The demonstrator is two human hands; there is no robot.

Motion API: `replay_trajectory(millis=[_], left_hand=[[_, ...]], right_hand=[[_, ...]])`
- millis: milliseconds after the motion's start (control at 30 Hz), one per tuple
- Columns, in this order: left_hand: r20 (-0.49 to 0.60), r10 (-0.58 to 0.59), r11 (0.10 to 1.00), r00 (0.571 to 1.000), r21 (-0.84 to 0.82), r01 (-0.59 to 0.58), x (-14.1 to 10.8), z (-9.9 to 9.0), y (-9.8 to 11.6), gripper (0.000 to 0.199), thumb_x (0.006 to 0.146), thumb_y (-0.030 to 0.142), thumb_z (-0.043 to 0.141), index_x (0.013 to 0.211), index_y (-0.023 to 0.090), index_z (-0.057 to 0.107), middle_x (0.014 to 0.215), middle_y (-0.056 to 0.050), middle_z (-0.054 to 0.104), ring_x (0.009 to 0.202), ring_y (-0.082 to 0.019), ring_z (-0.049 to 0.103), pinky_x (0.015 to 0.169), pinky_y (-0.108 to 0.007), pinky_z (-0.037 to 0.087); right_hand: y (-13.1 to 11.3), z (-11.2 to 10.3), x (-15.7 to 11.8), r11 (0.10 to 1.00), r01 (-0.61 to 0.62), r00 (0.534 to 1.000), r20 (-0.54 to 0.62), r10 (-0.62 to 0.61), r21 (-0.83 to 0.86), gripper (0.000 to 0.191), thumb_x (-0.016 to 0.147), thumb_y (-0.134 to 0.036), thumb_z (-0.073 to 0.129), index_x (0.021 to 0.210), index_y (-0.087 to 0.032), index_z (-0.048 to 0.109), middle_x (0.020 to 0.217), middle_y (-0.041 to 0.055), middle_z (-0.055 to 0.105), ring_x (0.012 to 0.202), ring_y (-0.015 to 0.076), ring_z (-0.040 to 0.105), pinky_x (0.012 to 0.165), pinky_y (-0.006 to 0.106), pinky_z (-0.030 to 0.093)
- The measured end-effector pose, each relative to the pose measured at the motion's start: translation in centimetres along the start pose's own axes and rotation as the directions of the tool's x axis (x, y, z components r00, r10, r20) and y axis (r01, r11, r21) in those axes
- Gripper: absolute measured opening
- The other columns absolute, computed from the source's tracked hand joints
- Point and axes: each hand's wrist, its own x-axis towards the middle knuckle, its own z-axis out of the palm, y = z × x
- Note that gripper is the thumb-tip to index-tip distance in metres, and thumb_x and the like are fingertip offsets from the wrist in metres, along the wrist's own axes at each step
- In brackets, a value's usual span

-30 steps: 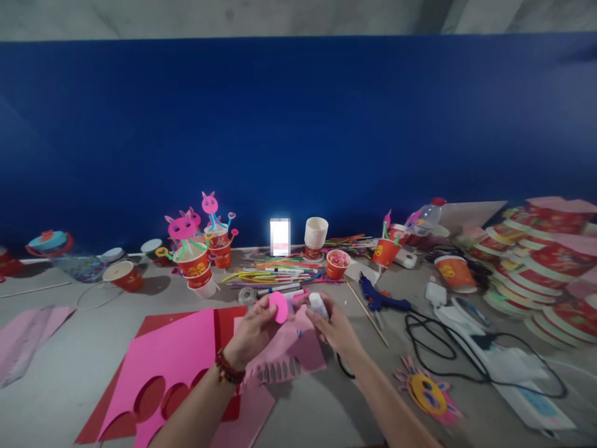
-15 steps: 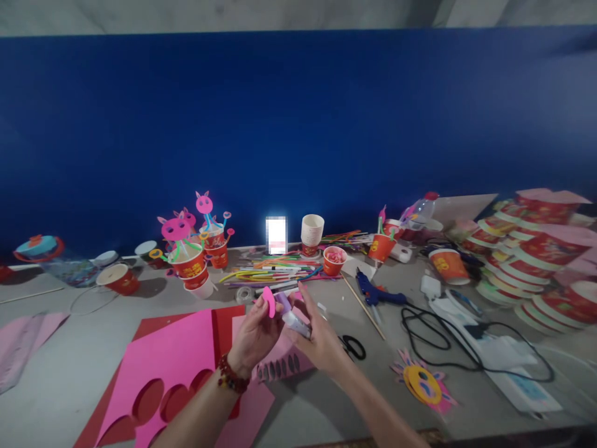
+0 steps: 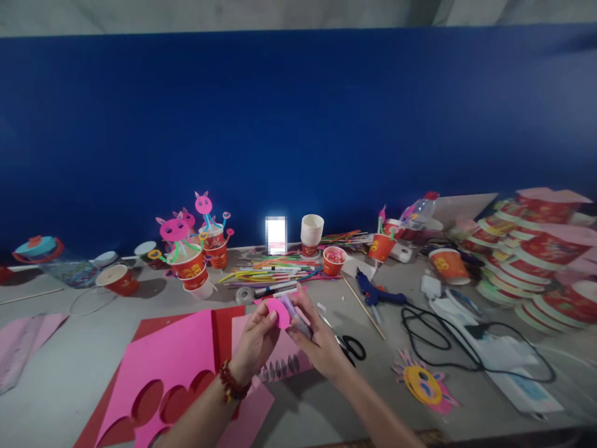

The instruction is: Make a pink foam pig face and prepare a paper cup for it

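Note:
Between its thumb and fingers, my left hand (image 3: 257, 339) pinches a small pink paper disc (image 3: 278, 313). A bead bracelet is on that wrist. My right hand (image 3: 318, 339) grips a glue stick (image 3: 297, 316) with a purple end, which lies against the disc's right edge. Under the hands is a light pink sheet (image 3: 242, 379) with a row of dark leaf-shaped marks. To the left, a bright pink sheet (image 3: 172, 348) with round holes cut in it rests on a red sheet (image 3: 227, 323).
Black-handled scissors (image 3: 353, 350) and a blue glue gun (image 3: 380, 294) lie right of the hands. Behind are colourful pipe cleaners (image 3: 275, 272), a white cup stack (image 3: 312, 229) and pink-faced figures (image 3: 175, 230) on cups. Cup stacks (image 3: 536, 255) stand far right, beyond a sun-shaped cutout (image 3: 422, 386).
My left hand has turned the pink disc from nearly edge-on to face the camera. The glue stick in my right hand has tilted and now meets the disc's edge.

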Motion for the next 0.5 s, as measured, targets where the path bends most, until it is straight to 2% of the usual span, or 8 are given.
replay_trajectory(millis=[167, 333, 500], left_hand=[[-0.015, 0.010, 1.000, 1.000, -0.004, -0.010, -0.1, 0.1, -0.5, 0.019, 0.077, 0.029, 0.078, 0.092, 0.020, 0.070, 0.081, 0.000, 0.066, 0.073, -0.013, 0.058, 0.075, -0.024, 0.046], [-0.075, 0.064, 0.997, 0.995, 0.040, -0.061, -0.4, 0.1, -1.3, 0.022, 0.076, 0.031, 0.079, 0.091, 0.020, 0.069, 0.085, -0.001, 0.067, 0.076, -0.013, 0.060, 0.077, -0.025, 0.047], [-0.068, -0.004, 1.000, 0.998, -0.019, 0.002, -0.5, 0.5, -1.3, 0.023, 0.074, 0.029, 0.080, 0.090, 0.018, 0.069, 0.082, -0.001, 0.068, 0.073, -0.013, 0.060, 0.075, -0.025, 0.048]], right_hand=[[-0.5, 0.0, 0.0, 0.999, 0.032, 0.999, 0.023, -0.033, 0.043, 0.076, 0.093, -0.025, 0.054, 0.156, -0.029, 0.013, 0.146, 0.0088, 0.051, 0.134, 0.0261, 0.048, 0.110, 0.046, 0.039], [-0.6, 0.6, 0.1, 0.999, 0.033, 0.999, -0.015, -0.033, 0.014, 0.076, 0.092, -0.020, 0.052, 0.156, -0.031, 0.013, 0.145, 0.0066, 0.052, 0.133, 0.0248, 0.049, 0.109, 0.044, 0.041], [0.1, 0.9, -0.2, 0.997, 0.024, 0.999, -0.029, -0.026, -0.080, 0.082, 0.088, -0.016, 0.052, 0.156, -0.029, 0.010, 0.143, 0.0076, 0.054, 0.131, 0.0253, 0.051, 0.107, 0.043, 0.044]])
